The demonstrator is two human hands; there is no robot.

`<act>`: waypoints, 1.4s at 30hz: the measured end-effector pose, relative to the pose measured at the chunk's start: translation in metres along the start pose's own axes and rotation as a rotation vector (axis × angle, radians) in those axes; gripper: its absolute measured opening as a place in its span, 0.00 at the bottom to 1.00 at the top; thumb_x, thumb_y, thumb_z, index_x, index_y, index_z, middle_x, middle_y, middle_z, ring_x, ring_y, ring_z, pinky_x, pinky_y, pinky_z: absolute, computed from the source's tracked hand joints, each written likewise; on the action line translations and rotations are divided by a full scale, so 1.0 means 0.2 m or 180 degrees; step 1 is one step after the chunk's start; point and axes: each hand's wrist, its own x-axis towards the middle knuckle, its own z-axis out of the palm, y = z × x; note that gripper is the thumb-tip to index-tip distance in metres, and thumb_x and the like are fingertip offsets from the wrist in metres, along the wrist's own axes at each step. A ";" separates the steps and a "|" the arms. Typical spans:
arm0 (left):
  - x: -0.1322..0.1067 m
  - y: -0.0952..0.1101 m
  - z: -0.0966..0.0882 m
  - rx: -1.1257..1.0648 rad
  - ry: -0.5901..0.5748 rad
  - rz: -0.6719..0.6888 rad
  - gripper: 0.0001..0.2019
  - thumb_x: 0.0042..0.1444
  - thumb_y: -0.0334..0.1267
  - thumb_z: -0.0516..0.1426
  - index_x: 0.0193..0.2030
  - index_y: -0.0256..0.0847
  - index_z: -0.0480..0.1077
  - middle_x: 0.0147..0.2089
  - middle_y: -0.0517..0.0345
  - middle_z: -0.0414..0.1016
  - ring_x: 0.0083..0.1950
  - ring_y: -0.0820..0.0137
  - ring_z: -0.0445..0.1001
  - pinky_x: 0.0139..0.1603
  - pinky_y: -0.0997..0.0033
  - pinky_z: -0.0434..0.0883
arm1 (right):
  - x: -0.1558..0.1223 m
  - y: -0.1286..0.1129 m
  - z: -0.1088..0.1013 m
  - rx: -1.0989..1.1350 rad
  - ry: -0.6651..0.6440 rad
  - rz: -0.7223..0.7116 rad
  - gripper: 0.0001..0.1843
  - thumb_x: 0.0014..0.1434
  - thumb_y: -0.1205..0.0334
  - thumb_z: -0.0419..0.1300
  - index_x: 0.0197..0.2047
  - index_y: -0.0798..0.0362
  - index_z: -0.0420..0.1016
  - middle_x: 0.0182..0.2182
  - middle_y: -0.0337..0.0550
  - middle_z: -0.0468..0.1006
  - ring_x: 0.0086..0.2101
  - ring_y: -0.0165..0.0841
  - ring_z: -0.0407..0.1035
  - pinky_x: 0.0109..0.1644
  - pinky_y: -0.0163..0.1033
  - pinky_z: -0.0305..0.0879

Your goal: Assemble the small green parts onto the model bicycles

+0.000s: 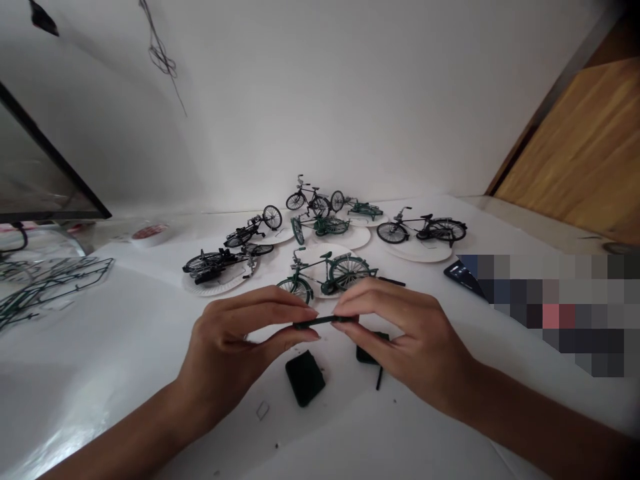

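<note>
My left hand (240, 347) and my right hand (400, 333) meet over the white table (125, 347), both pinching the ends of a thin dark green rod (325, 321) held level between them. Just behind the rod stands a green model bicycle (327, 273) on a white paper plate (320, 253). Below my hands lie a dark green flat piece (305, 378), another dark piece (367, 355) partly hidden by my right hand, and a short dark stick (379, 378).
Several more model bicycles on paper plates stand further back, among them a black one (423, 230) at right and one lying over (220, 263) at left. A green parts frame (45, 283) lies at far left under a monitor (40, 180). A dark phone (463, 273) rests at right.
</note>
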 end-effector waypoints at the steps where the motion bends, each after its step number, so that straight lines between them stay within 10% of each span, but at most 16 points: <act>1: 0.00 0.00 0.00 0.0011 0.0006 0.0034 0.12 0.51 0.31 0.69 0.42 0.48 0.80 0.42 0.61 0.83 0.40 0.70 0.81 0.41 0.74 0.79 | 0.00 0.00 0.00 0.0023 -0.0014 0.0025 0.04 0.61 0.73 0.63 0.40 0.56 0.76 0.36 0.45 0.79 0.38 0.31 0.74 0.41 0.36 0.73; 12: -0.03 0.04 -0.04 0.0648 -0.0282 0.0780 0.10 0.56 0.28 0.65 0.44 0.43 0.76 0.42 0.57 0.81 0.38 0.71 0.81 0.40 0.75 0.79 | -0.01 0.00 0.01 0.0031 -0.0250 0.0077 0.02 0.62 0.69 0.63 0.39 0.54 0.76 0.35 0.44 0.78 0.36 0.32 0.73 0.39 0.37 0.72; 27: 0.02 -0.03 -0.02 0.0368 -0.0724 0.0389 0.05 0.63 0.29 0.58 0.43 0.38 0.75 0.41 0.52 0.77 0.39 0.70 0.76 0.39 0.72 0.73 | 0.00 -0.02 0.01 -0.0022 -0.0006 -0.0248 0.03 0.62 0.71 0.63 0.38 0.55 0.74 0.33 0.43 0.78 0.36 0.30 0.72 0.41 0.38 0.70; 42: 0.02 0.00 -0.05 0.0874 -0.1126 0.1185 0.10 0.63 0.21 0.54 0.48 0.34 0.70 0.40 0.50 0.73 0.37 0.69 0.67 0.34 0.68 0.64 | 0.01 -0.02 0.01 -0.0523 -0.0260 -0.0438 0.04 0.62 0.66 0.65 0.40 0.58 0.78 0.32 0.42 0.81 0.34 0.30 0.73 0.42 0.39 0.68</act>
